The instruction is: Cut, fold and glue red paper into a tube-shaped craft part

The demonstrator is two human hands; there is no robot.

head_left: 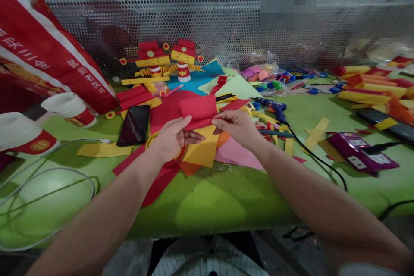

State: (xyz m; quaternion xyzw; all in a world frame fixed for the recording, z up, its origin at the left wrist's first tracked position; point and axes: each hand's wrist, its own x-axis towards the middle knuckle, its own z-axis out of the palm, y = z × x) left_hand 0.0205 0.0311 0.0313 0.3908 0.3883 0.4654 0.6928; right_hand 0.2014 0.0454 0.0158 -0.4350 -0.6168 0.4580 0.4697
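A piece of red paper (199,107), its near edge folded or rolled, is held up between both hands at the middle of the view. My left hand (171,138) pinches its left end with the thumb on top, the other fingers below. My right hand (234,126) pinches the right end between thumb and fingertips. Beneath them lie a yellow-orange sheet (202,151), a pink sheet (237,154) and red sheets (161,185). A round yellow and red object near my left wrist is partly hidden.
Two paper figures (183,71) stand at the back. A phone (134,125), paper cups (69,110) and a white cable are left. A glue gun (273,108), purple power strip (364,153) and paper rolls (375,90) are right.
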